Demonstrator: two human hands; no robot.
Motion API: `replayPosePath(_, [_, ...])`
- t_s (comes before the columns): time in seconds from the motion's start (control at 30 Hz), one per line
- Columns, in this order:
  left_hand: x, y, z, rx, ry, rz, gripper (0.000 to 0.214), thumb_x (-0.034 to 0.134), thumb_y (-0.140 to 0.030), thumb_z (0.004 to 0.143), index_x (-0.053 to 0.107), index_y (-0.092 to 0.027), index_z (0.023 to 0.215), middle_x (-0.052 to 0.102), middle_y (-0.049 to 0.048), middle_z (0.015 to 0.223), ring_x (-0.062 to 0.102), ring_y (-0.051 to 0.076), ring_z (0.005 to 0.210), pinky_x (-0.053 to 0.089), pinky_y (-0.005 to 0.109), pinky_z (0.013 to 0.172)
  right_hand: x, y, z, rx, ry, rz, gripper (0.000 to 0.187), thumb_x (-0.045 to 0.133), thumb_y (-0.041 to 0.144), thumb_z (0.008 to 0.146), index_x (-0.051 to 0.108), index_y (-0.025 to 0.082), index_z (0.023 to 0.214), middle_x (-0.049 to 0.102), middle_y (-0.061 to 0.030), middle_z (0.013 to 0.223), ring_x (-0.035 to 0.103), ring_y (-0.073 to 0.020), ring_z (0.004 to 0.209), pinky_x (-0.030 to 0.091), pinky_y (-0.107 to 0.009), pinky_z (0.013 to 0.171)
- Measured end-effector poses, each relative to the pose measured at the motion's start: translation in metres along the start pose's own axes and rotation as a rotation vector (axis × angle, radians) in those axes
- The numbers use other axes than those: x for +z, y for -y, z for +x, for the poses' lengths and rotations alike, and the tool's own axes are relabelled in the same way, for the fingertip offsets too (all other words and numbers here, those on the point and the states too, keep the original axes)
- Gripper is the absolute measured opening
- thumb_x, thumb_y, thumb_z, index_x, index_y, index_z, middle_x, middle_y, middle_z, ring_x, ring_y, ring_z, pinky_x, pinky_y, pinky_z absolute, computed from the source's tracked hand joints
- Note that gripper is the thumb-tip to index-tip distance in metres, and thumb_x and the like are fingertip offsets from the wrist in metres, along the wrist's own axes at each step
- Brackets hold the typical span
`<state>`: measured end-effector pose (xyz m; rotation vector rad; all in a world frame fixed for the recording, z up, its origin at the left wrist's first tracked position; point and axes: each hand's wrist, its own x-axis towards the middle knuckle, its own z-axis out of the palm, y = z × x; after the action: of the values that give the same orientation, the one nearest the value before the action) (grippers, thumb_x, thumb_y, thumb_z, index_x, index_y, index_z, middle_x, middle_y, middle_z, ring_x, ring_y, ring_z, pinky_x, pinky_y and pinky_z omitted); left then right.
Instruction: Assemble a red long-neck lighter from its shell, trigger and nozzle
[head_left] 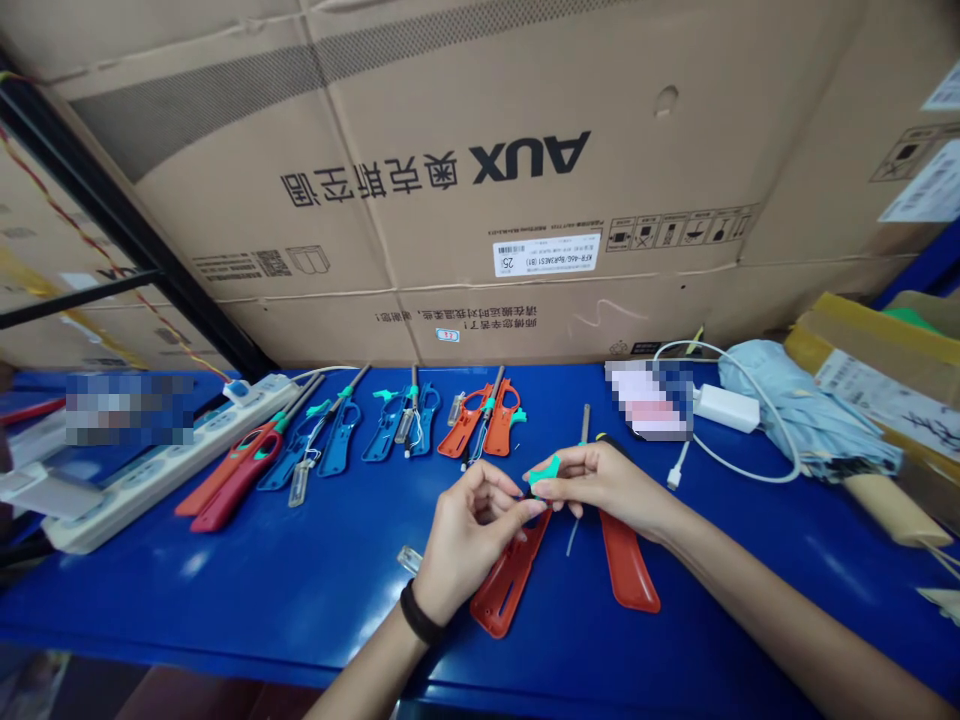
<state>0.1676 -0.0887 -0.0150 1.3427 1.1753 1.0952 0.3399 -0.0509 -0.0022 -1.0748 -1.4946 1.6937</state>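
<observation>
My right hand (596,478) pinches a small green trigger (544,474) between thumb and fingers. Close against it, my left hand (472,530) has thumb and fingertips together on something small and dark, too small to name. Below the hands lie two red lighter shell halves; the left half (501,600) is partly covered by my left hand, the right half (631,572) by my right. A metal tube (586,424) sticks out beyond my right hand. A clear fuel tank (409,558) lies beside my left wrist, partly hidden.
Opened lighters with blue shells (339,436) and red shells (459,434) lie farther back. Assembled-looking red lighters (234,470) rest beside a white power strip (172,465). A white charger (726,408), its cable and a light-blue bag (802,400) sit right. A large cardboard box (450,240) stands behind.
</observation>
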Motion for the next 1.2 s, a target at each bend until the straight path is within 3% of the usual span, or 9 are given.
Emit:
replayPosePath(0.23, [0.004, 0.009, -0.023, 0.041, 0.002, 0.220, 0.023, 0.066, -0.037, 0.076, 0.051, -0.019, 0.073, 0.058, -0.0036, 0.063, 0.056, 0.010, 0.058, 0.043, 0.020, 0.057, 0.006, -0.003, -0.003, 0.121, 0.105, -0.035, 0.025, 0.076, 0.034, 0.063, 0.072, 0.016, 0.080, 0.063, 0.0014, 0.058, 0.052, -0.0084, 0.051, 0.031, -0.018, 0.039])
replayPosePath(0.4, [0.002, 0.010, -0.030, 0.067, -0.015, 0.303, 0.018, 0.063, -0.037, 0.079, 0.054, -0.021, 0.081, 0.064, -0.0014, 0.072, 0.060, 0.013, 0.065, 0.047, 0.023, 0.065, 0.007, -0.005, -0.002, 0.127, 0.042, -0.042, 0.024, 0.077, 0.032, 0.063, 0.072, 0.016, 0.080, 0.064, 0.0006, 0.060, 0.047, -0.0062, 0.049, 0.027, -0.018, 0.041])
replayPosePath(0.6, [-0.006, 0.009, -0.049, 0.289, -0.055, 0.691, 0.025, 0.066, -0.035, 0.076, 0.057, -0.025, 0.098, 0.063, 0.0034, 0.098, 0.058, 0.022, 0.095, 0.042, 0.038, 0.090, 0.005, -0.009, 0.000, 0.163, -0.080, -0.087, 0.037, 0.075, 0.040, 0.064, 0.069, 0.014, 0.089, 0.067, -0.0026, 0.063, 0.034, -0.0025, 0.036, 0.020, -0.019, 0.035])
replayPosePath(0.7, [-0.007, 0.014, -0.056, 0.375, -0.054, 0.829, 0.024, 0.065, -0.029, 0.077, 0.058, -0.025, 0.100, 0.062, 0.0040, 0.097, 0.057, 0.023, 0.092, 0.042, 0.042, 0.089, 0.007, -0.010, 0.000, 0.185, -0.090, -0.094, 0.036, 0.074, 0.040, 0.065, 0.068, 0.013, 0.089, 0.067, -0.0020, 0.061, 0.032, -0.0008, 0.032, 0.019, -0.017, 0.033])
replayPosePath(0.83, [-0.005, 0.023, -0.059, 0.449, -0.112, 0.877, 0.017, 0.061, -0.022, 0.080, 0.059, -0.024, 0.097, 0.062, 0.0035, 0.092, 0.057, 0.020, 0.087, 0.045, 0.036, 0.081, 0.010, -0.010, -0.001, 0.201, -0.103, -0.080, 0.032, 0.071, 0.037, 0.068, 0.066, 0.013, 0.089, 0.071, -0.0047, 0.067, 0.031, 0.0009, 0.027, 0.018, -0.016, 0.029])
replayPosePath(1.2, [0.004, 0.032, -0.062, 0.460, -0.207, 0.836, 0.012, 0.060, -0.023, 0.081, 0.062, -0.022, 0.093, 0.059, 0.0046, 0.090, 0.059, 0.018, 0.082, 0.049, 0.030, 0.074, 0.011, -0.012, 0.002, 0.197, -0.201, -0.087, 0.027, 0.070, 0.031, 0.070, 0.067, 0.014, 0.090, 0.075, -0.0078, 0.079, 0.034, 0.0007, 0.025, 0.021, -0.015, 0.026])
